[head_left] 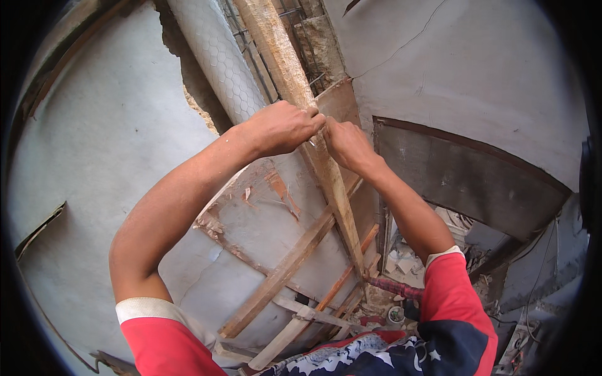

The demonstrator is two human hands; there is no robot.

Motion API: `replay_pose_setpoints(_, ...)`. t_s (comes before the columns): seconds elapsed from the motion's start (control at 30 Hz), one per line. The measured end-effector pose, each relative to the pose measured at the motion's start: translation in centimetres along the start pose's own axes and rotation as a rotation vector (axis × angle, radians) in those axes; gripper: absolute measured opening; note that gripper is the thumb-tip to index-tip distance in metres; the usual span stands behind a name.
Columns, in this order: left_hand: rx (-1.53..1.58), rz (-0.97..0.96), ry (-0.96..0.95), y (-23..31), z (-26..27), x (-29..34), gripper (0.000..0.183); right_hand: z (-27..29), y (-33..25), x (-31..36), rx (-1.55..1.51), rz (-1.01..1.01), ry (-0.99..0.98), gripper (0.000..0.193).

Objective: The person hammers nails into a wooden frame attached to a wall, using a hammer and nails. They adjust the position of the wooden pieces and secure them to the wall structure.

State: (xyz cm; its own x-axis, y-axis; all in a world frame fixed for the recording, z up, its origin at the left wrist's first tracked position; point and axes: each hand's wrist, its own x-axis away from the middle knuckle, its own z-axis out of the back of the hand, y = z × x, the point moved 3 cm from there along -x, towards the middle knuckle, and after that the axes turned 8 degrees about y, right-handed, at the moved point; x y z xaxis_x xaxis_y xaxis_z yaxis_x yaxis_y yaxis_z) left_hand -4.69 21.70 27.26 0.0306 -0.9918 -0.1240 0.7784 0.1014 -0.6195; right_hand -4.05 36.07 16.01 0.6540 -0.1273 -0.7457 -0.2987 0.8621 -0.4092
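Both of my arms reach up to a rough wooden post (276, 44) that runs down the middle of the view. My left hand (285, 127) is closed in front of the post, thumb and fingers pinched together. Right beside it, my right hand (347, 145) is also closed, its fingertips almost meeting the left ones. A tiny pale tip (311, 143) shows just below the left fingers; its kind is too small to tell. Whatever lies between the fingers is hidden. Behind the left hand stands a grey pipe (219, 59) wrapped in hexagonal wire mesh.
Steel rebar (251, 50) stands beside the post. A wooden brace (276, 276) slants across its lower part. Grey plastered wall (94, 144) with a broken edge is on the left. An opening shows rubble (401, 260) at lower right. A checked cloth or sleeve (398, 287) is near the post's foot.
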Motion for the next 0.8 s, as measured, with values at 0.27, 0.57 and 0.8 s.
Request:
replay_pose_setpoints(0.27, 0.281, 0.191, -0.069, -1.7, -0.4, -3.0, 0.017, -0.3, -1.2, 0.7, -0.246, -0.102, -0.041, 0.031)
replay_pose_setpoints(0.57, 0.038, 0.076, -0.007, -3.2, 0.5, -2.5, 0.032, -2.1, -0.4, 0.1, -0.450, -0.314, 0.051, 0.054)
replay_pose_setpoints(0.8, -0.257, -0.228, -0.143, -3.1, 0.9, -1.4, 0.052, -6.6, -0.5, 1.5, -1.958, -0.865, -0.233, 0.049)
